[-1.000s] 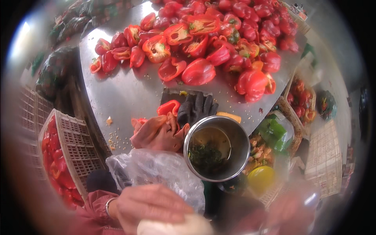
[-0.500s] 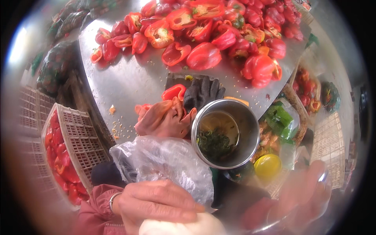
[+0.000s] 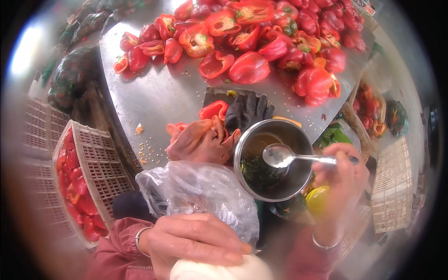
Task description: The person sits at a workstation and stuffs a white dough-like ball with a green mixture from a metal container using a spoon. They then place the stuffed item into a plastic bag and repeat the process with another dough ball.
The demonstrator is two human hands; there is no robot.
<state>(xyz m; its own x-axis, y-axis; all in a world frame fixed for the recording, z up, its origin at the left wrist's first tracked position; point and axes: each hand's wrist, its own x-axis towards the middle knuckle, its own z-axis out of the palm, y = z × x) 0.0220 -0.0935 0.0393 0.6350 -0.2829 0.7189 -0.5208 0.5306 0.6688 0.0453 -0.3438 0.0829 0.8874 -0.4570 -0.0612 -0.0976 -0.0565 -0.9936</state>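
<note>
My left hand is closed on a white, smooth, bun-like lump at the lower middle. My right hand grips a metal spoon, its bowl held over a steel pot with leafy greens in liquid. Beside the pot lie an orange glove, a black glove and a red pepper piece; the black glove rests on a dark board. A crumpled clear plastic bag lies between my left hand and the pot.
Many whole and halved red peppers cover the back of the steel table. Slatted crates stand left, one holding red peppers. At right are a basket of peppers, a pale crate and a yellow round item. Mesh sacks lie back left.
My right hand has risen from the lower right and moved inward, bringing the spoon over the pot. My left hand stays on the white lump. The view has shifted slightly.
</note>
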